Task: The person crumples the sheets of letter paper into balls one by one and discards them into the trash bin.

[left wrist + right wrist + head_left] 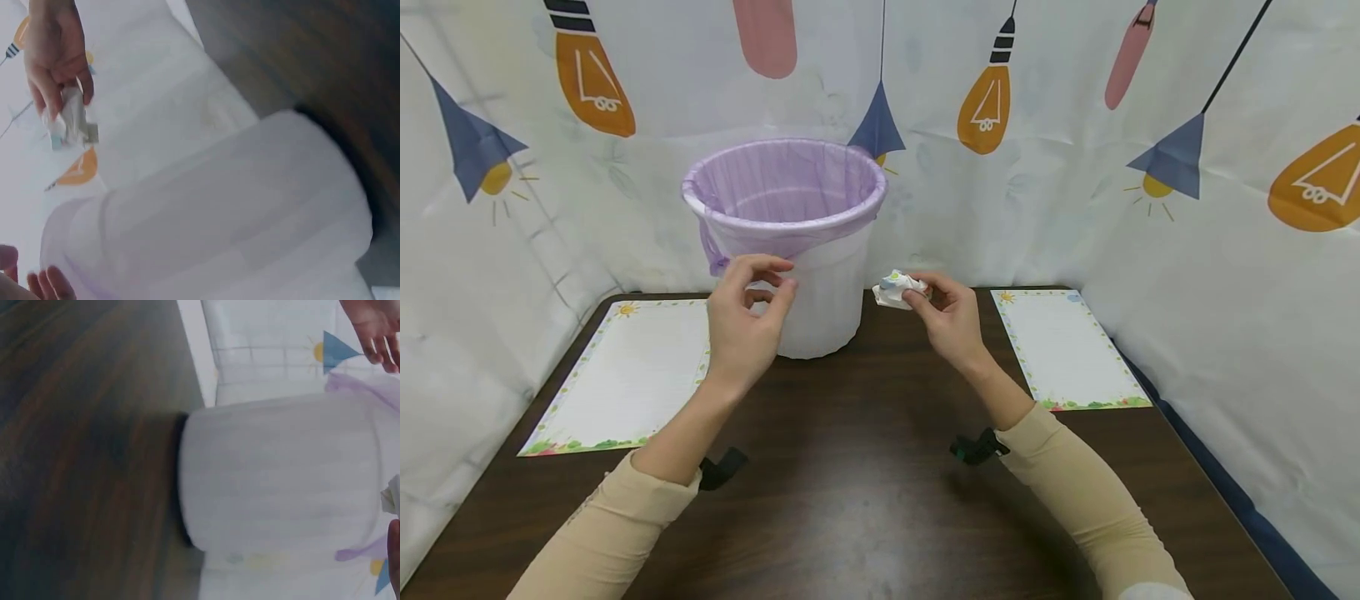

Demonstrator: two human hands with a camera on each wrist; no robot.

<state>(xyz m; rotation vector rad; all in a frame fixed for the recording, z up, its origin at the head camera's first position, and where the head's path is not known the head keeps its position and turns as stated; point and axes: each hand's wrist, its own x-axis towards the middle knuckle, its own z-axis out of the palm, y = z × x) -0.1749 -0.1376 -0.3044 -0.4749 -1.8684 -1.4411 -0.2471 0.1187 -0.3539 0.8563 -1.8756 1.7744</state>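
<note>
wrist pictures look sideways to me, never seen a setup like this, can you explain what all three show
There is no machine here, just a person's two bare hands. The widest picture comes from a head-worn camera looking forward and down. The other two come from cameras worn on the wrists, which are turned, so the upright white bin seems to lie down. It stands on a dark table and has a purple liner. A bordered sheet lies on the left, another bordered sheet on the right. The right hand pinches a crumpled white piece; the left hand holds nothing.
</note>
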